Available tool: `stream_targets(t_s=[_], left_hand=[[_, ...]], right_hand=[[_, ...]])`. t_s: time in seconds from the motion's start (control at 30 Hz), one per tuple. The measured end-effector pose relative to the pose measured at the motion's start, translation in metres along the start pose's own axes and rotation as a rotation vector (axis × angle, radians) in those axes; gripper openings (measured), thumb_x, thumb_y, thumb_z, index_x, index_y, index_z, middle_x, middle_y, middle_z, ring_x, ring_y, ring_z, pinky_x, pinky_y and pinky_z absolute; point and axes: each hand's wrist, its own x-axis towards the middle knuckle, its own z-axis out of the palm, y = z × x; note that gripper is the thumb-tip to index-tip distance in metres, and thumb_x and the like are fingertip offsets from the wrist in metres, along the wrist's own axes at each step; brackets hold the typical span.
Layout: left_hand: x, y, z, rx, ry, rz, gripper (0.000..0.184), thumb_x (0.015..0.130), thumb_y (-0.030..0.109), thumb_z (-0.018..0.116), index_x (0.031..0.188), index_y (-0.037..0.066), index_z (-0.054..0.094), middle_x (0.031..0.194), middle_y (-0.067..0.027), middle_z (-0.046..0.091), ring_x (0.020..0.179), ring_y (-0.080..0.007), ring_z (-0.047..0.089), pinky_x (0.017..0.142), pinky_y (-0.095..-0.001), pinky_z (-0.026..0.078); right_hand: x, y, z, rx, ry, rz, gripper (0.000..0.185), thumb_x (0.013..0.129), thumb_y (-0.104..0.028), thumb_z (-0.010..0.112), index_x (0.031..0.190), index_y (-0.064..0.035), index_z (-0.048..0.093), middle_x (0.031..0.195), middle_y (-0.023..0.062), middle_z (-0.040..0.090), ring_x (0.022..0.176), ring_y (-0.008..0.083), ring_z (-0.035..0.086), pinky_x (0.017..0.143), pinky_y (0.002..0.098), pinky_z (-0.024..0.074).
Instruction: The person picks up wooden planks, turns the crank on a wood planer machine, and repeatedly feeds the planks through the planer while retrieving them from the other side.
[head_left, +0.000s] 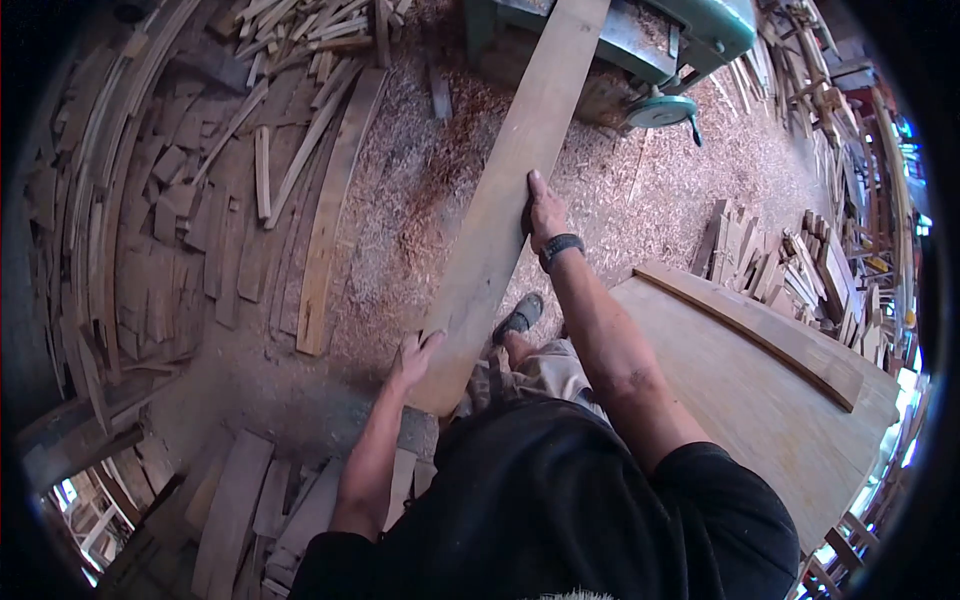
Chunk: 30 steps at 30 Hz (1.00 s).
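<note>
A long wide wooden board (pixel 500 200) runs from beside my body up to a green planer (pixel 700 35), its far end lying over the machine's bed. My left hand (pixel 413 358) grips the board's left edge close to its near end. Farther along, my right hand (pixel 545 212) holds the opposite edge, thumb on the top face and fingers hidden beneath. A dark watch sits on my right wrist. Below the machine's bed, a green handwheel (pixel 662 111) with a crank sticks out to the right of the board.
Wood shavings (pixel 640 180) cover the floor around the machine. Loose planks (pixel 335 230) and offcuts lie along the left. To my right stands a large plywood panel (pixel 700 370) with a wooden strip (pixel 750 330) on it, and scrap wood (pixel 770 260) is heaped behind it.
</note>
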Motion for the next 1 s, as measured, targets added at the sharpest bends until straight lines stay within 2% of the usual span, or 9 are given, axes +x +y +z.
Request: stream_targets(t_s=[0.07, 0.2, 0.3, 0.4, 0.5, 0.6, 0.73, 0.8, 1.0], left_hand=[[0.000, 0.026, 0.001, 0.043, -0.002, 0.006, 0.045, 0.092, 0.040, 0.056, 0.110, -0.001, 0.063, 0.095, -0.0125, 0.067, 0.089, -0.0212, 0.061, 0.079, -0.0364, 0.047], [0.006, 0.039, 0.009, 0.098, -0.004, 0.011, 0.050, 0.093, 0.045, 0.054, 0.108, -0.002, 0.063, 0.092, -0.0110, 0.067, 0.086, -0.0204, 0.060, 0.079, -0.0363, 0.046], [0.011, 0.050, 0.015, 0.063, 0.037, 0.054, 0.053, 0.092, 0.048, 0.055, 0.105, -0.003, 0.063, 0.090, -0.0127, 0.067, 0.085, -0.0215, 0.060, 0.078, -0.0365, 0.046], [0.027, 0.031, 0.014, 0.093, 0.009, -0.007, 0.058, 0.091, 0.051, 0.055, 0.106, -0.004, 0.063, 0.091, -0.0147, 0.067, 0.086, -0.0230, 0.060, 0.079, -0.0365, 0.046], [0.025, 0.060, 0.019, 0.086, 0.009, -0.047, 0.060, 0.090, 0.053, 0.055, 0.105, -0.005, 0.063, 0.092, -0.0154, 0.067, 0.087, -0.0231, 0.060, 0.080, -0.0370, 0.046], [0.043, 0.037, 0.026, 0.009, 0.038, 0.034, 0.060, 0.090, 0.051, 0.056, 0.107, -0.005, 0.063, 0.094, -0.0157, 0.067, 0.088, -0.0237, 0.060, 0.082, -0.0377, 0.046], [0.048, 0.061, 0.028, 0.016, 0.015, 0.009, 0.058, 0.090, 0.050, 0.055, 0.109, -0.005, 0.062, 0.096, -0.0155, 0.067, 0.089, -0.0239, 0.061, 0.083, -0.0378, 0.045], [0.046, 0.079, 0.030, 0.047, -0.013, -0.061, 0.058, 0.091, 0.048, 0.055, 0.115, -0.004, 0.060, 0.104, -0.0153, 0.066, 0.096, -0.0239, 0.060, 0.087, -0.0367, 0.044], [0.062, 0.092, 0.036, 0.038, -0.034, -0.003, 0.059, 0.092, 0.046, 0.056, 0.125, -0.002, 0.055, 0.120, -0.0142, 0.061, 0.110, -0.0239, 0.056, 0.096, -0.0356, 0.041]], right_hand=[[-0.005, 0.004, -0.010, -0.041, -0.091, 0.092, 0.049, 0.090, -0.045, 0.059, 0.105, 0.0021, 0.061, 0.096, 0.0099, 0.065, 0.084, 0.0171, 0.061, 0.077, 0.0323, 0.0484], [-0.044, 0.017, -0.017, 0.004, -0.181, 0.097, 0.043, 0.090, -0.036, 0.063, 0.111, 0.0020, 0.058, 0.101, 0.0096, 0.066, 0.089, 0.0169, 0.061, 0.080, 0.0315, 0.0483], [-0.066, 0.023, -0.021, 0.011, -0.282, 0.166, 0.035, 0.090, -0.023, 0.066, 0.115, -0.0001, 0.057, 0.107, 0.0084, 0.066, 0.096, 0.0174, 0.061, 0.087, 0.0318, 0.0469], [-0.069, 0.034, -0.024, 0.035, -0.288, 0.192, 0.036, 0.089, -0.024, 0.066, 0.116, -0.0010, 0.057, 0.109, 0.0079, 0.065, 0.097, 0.0173, 0.061, 0.088, 0.0320, 0.0468], [-0.064, 0.031, -0.025, 0.084, -0.303, 0.167, 0.038, 0.089, -0.024, 0.067, 0.117, -0.0016, 0.056, 0.110, 0.0078, 0.065, 0.097, 0.0173, 0.061, 0.088, 0.0319, 0.0469], [-0.055, 0.030, -0.023, 0.118, -0.298, 0.119, 0.037, 0.089, -0.024, 0.066, 0.117, -0.0018, 0.056, 0.109, 0.0077, 0.065, 0.096, 0.0170, 0.061, 0.087, 0.0319, 0.0471], [-0.050, 0.025, -0.025, 0.140, -0.266, 0.126, 0.033, 0.089, -0.024, 0.066, 0.113, -0.0022, 0.057, 0.106, 0.0068, 0.066, 0.094, 0.0158, 0.061, 0.084, 0.0313, 0.0474], [-0.054, 0.021, -0.027, 0.109, -0.250, 0.127, 0.033, 0.090, -0.025, 0.066, 0.112, -0.0024, 0.058, 0.105, 0.0063, 0.066, 0.092, 0.0149, 0.061, 0.083, 0.0310, 0.0474], [-0.062, 0.028, -0.035, 0.005, -0.291, 0.163, 0.036, 0.089, -0.027, 0.066, 0.113, -0.0013, 0.059, 0.100, 0.0064, 0.066, 0.087, 0.0142, 0.061, 0.079, 0.0301, 0.0485]])
